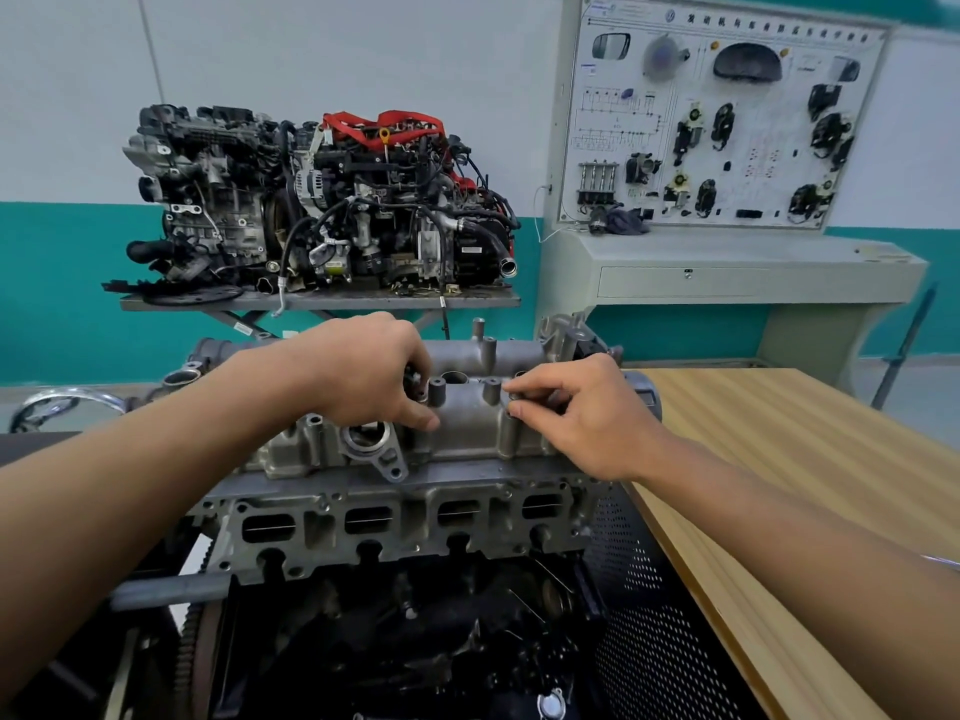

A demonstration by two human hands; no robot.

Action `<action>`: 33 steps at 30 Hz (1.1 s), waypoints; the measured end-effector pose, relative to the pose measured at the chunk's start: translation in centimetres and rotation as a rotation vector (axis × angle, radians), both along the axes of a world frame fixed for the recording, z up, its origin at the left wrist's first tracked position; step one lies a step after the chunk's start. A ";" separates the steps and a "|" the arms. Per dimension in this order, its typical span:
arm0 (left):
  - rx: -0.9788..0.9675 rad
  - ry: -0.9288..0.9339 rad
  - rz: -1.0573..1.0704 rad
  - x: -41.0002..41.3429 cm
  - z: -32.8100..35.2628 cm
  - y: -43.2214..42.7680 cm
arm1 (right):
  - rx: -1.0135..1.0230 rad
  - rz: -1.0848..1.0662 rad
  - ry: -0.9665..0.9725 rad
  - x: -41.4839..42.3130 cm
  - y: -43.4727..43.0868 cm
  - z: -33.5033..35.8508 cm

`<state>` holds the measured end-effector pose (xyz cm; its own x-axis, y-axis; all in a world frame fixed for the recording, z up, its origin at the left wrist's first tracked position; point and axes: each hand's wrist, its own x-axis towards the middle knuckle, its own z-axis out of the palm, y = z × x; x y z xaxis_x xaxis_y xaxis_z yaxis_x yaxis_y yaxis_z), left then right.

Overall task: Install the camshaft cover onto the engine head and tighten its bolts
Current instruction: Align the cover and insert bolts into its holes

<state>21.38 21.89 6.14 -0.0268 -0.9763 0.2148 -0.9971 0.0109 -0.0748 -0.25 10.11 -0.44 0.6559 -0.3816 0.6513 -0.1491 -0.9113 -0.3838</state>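
**Both hands on the cover's bolts**

The left hand point(363, 371) is curled over the top of the camshaft cover point(467, 428), its fingertips closed on the small dark left bolt point(413, 381), thumb pressed to the cover just below. The cover lies under and between both hands, seated on the engine head point(405, 517) below them. The right hand point(587, 413) pinches the right bolt point(511, 405) between thumb and forefinger at a boss. A wooden table point(779, 459) lies beyond the right hand.

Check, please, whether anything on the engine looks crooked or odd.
Nothing stands out: the cover sits level on the engine head, and the left hand and right hand each pinch a bolt on top.
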 end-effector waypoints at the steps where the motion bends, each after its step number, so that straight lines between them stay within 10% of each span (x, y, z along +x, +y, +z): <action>1: 0.005 -0.006 -0.002 0.0 0.0 0.0 | 0.008 -0.003 -0.004 0.0 0.1 0.0; 16: 0.068 -0.010 0.013 0.5 0.2 0.1 | -0.009 -0.012 -0.050 0.4 0.6 -0.6; 33: -0.028 -0.017 -0.009 0.8 -0.5 0.0 | -0.086 -0.084 0.568 1.7 0.3 6.0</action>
